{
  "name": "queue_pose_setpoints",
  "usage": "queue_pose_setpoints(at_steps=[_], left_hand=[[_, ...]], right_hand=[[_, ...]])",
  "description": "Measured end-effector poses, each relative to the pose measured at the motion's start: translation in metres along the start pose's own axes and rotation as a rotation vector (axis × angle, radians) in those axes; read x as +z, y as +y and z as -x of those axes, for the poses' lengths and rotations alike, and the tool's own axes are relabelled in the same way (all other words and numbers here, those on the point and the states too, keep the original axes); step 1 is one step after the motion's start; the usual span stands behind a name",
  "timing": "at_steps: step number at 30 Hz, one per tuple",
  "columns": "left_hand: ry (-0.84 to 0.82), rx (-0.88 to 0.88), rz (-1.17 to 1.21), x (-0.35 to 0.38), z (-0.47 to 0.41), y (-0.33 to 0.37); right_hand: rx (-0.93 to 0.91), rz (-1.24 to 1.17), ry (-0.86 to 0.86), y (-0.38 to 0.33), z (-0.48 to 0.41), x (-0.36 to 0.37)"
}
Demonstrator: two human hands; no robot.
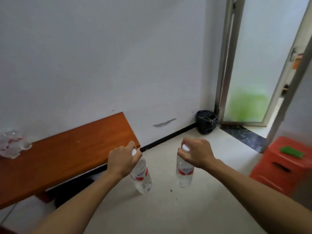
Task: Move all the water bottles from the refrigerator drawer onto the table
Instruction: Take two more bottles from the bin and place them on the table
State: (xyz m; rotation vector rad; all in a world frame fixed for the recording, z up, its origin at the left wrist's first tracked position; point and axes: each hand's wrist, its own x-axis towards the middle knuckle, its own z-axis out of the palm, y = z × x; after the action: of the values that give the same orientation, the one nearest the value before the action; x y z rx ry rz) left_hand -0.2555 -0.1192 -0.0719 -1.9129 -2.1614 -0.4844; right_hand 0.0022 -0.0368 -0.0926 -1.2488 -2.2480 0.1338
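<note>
Curling fingers: left hand (120,162) grips left bottle (142,179), right hand (196,154) grips right bottle (184,173)

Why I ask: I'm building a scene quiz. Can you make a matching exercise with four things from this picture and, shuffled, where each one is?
Things:
1 left bottle
2 right bottle
3 black bag
4 green object

Places:
A on the red stool
B held over open floor, nearer the stool
C on the floor in the corner beside the door
D held beside the end of the wooden table

Pairs: 1-D, 2-B, 3-C, 4-A
</note>
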Motion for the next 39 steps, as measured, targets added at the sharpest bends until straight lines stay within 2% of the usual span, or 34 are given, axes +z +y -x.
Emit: queue_pose_setpoints(at_steps=[7,11,20,29,32,39], left_hand=[[-0.035,-0.172,-0.026,-0.017,0.015,-0.163],[-0.043,-0.283,-0.034,-0.013,0.022,-0.226],[-0.148,-0.428,-0.117,0.002,-0.016,-0.378],[-0.074,-0.641,-0.1,-0.001,-0.036,-0.529],[-0.068,-0.664,-0.081,0.003,-0.038,-0.59],[-0.138,-0.57,-0.09,0.013,-0.046,-0.753]], right_hand=[[-0.169,-0.052,-0.118,-0.135,-0.084,0.09],[-0.289,-0.079,-0.173,-0.183,-0.13,0.14],[-0.393,-0.198,-0.316,-0.287,-0.253,0.273],[-0.533,-0.243,-0.352,-0.409,-0.362,0.368],[-0.523,-0.236,-0.376,-0.451,-0.384,0.411],[-0.433,-0.178,-0.378,-0.559,-0.42,0.507]])
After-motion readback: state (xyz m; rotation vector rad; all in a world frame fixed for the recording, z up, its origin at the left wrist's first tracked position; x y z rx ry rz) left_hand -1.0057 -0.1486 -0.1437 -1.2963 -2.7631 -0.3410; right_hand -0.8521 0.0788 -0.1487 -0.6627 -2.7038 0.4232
